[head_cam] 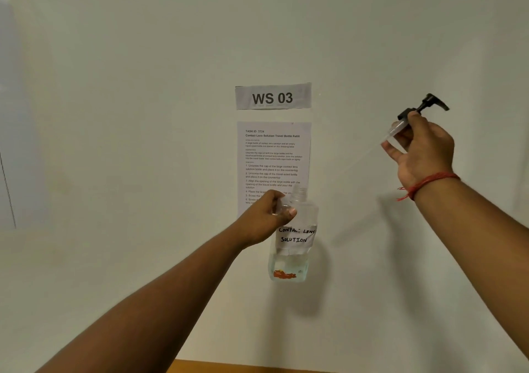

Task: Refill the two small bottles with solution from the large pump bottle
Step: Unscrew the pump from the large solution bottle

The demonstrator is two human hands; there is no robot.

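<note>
Left hand (pixel 267 215) gripping the large bottle (pixel 292 238) by its shoulder, held up before the wall sheet (pixel 274 155), neck uncapped. Right hand (pixel 423 146) pinching the black pump head (pixel 422 108), lifted clear, well right of the bottle

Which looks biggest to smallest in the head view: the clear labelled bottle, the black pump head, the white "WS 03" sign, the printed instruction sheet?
1. Printed white instruction sheet.
2. Clear plastic bottle with handwritten label, though it is held nearer the camera.
3. White "WS 03" paper sign.
4. Black plastic pump head.
</note>
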